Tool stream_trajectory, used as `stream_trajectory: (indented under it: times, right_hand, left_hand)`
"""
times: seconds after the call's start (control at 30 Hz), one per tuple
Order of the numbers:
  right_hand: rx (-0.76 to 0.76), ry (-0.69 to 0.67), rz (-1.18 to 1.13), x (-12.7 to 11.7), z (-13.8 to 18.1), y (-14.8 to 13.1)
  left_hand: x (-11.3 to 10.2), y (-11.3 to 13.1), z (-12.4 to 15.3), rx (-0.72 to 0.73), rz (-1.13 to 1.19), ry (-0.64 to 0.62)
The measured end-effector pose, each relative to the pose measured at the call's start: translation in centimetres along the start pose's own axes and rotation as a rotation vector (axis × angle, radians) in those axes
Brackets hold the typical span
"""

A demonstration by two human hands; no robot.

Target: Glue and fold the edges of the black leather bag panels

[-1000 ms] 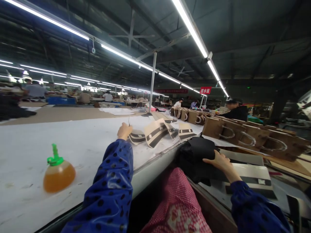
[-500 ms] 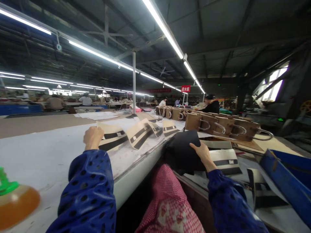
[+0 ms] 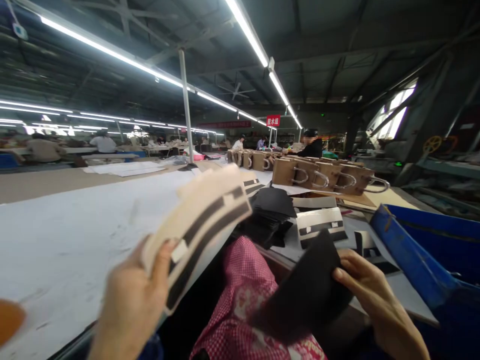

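My left hand [image 3: 140,285] pinches the near end of a curved cream panel [image 3: 210,210] with two black strips and small white tabs, held above the white table. My right hand [image 3: 371,290] grips the edge of a black flat piece [image 3: 303,290], tilted over my lap. Its material I cannot make out. Behind it lies a stack of similar black pieces [image 3: 272,212]. To the right of the stack rests another cream panel with black strips [image 3: 321,225].
Brown bag bodies with wrapped handles [image 3: 324,175] stand in a row at the back. A blue bin [image 3: 423,250] is at the right. The white tabletop [image 3: 86,225] stretches left, with an orange object [image 3: 9,320] at its edge. Other people sit farther back.
My left hand has lifted the striped cream panel from the table and brought it nearer. My right hand has drawn one black piece off the stack towards me. The view has shifted right.
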State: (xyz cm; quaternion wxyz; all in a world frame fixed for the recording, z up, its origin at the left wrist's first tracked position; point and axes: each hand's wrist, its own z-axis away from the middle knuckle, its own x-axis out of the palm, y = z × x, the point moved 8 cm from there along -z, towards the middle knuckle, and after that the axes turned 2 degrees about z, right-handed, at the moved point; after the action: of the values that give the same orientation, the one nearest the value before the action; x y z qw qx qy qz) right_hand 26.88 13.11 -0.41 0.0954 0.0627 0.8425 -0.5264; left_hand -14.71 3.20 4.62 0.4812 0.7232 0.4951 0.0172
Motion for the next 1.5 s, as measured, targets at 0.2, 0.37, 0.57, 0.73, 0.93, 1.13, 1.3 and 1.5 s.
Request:
stream_trajectory:
  times: [0.2,0.37,0.57,0.73,0.93,1.13,1.3,1.5]
  right_hand:
    - [-0.193,-0.285,0.292,6.1,3.0,-2.1]
    - [-0.383,-0.257,0.500,10.6,4.1,-3.0]
    - [-0.629,-0.329,0.474,13.2,6.2,-6.4]
    - [-0.878,-0.153,0.502,12.5,5.3,-10.3]
    - [-0.959,-0.072,0.594,12.3,5.0,-12.4]
    - [-0.975,-0.122,0.716,12.7,5.5,-11.8]
    - [-0.992,-0.184,0.770,12.8,5.5,-10.8]
    - [-0.962,-0.168,0.752,12.2,5.3,-10.7]
  left_hand:
    - [14.8,0.4,7.4,-0.191,0.630,-0.788]
    - [15.4,1.3,9.4,-0.258,0.836,-0.889]
    - [12.8,2.8,8.7,-0.247,0.909,-0.838]
    - [10.8,4.7,8.4,-0.225,0.947,-0.851]
    - [9.0,7.2,8.2,-0.154,1.010,-0.866]
    - [8.7,7.0,8.5,-0.141,0.911,-0.894]
    - [8.6,7.2,8.2,-0.079,0.846,-0.875]
    - [8.7,6.9,8.8,-0.121,0.892,-0.896]
